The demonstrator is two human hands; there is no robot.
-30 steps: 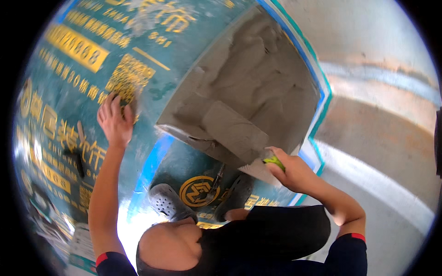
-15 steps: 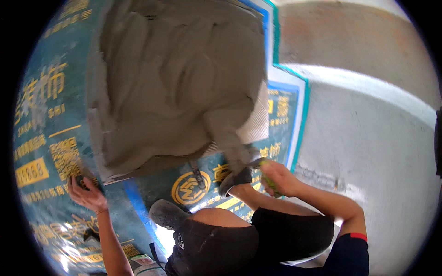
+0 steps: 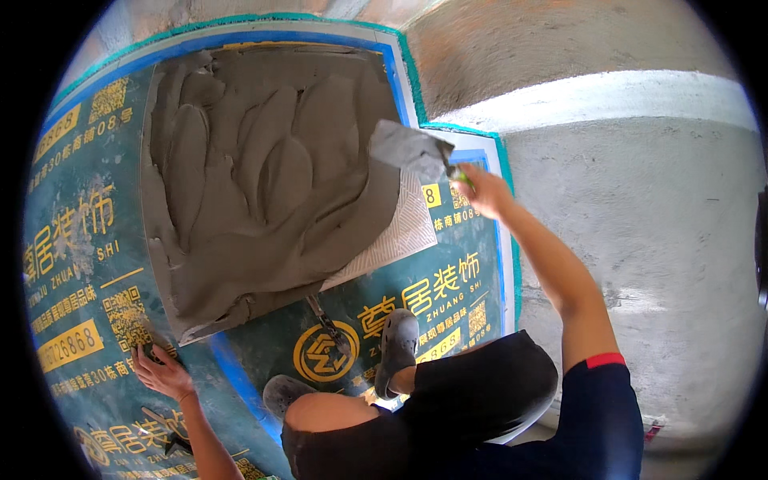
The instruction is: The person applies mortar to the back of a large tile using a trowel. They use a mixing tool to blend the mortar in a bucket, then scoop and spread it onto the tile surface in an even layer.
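My right hand (image 3: 480, 190) grips the green handle of a trowel (image 3: 410, 152). Its flat, mortar-smeared blade is raised over the right edge of a thick bed of grey mortar (image 3: 280, 176). That mortar covers most of a large tile (image 3: 400, 236), whose pale ridged back shows bare at the lower right corner. Off the tile's lower left corner, my left hand (image 3: 164, 374) rests with fingers spread on the green printed floor sheet (image 3: 264, 360). A dark patch lies by its fingertips; I cannot tell whether it is an object or shadow.
A slim metal tool (image 3: 328, 324) lies at the tile's near edge. Another dark object (image 3: 174, 432) is beside my left forearm. My shoes (image 3: 396, 344) stand close to the tile. Blue tape (image 3: 240, 376) crosses the sheet, and a bare grey wall (image 3: 616, 216) rises on the right.
The trowel has moved up and away from beside my shoe to the mortar's right edge. The view has shifted, showing more of the far border. My left hand stays on the sheet.
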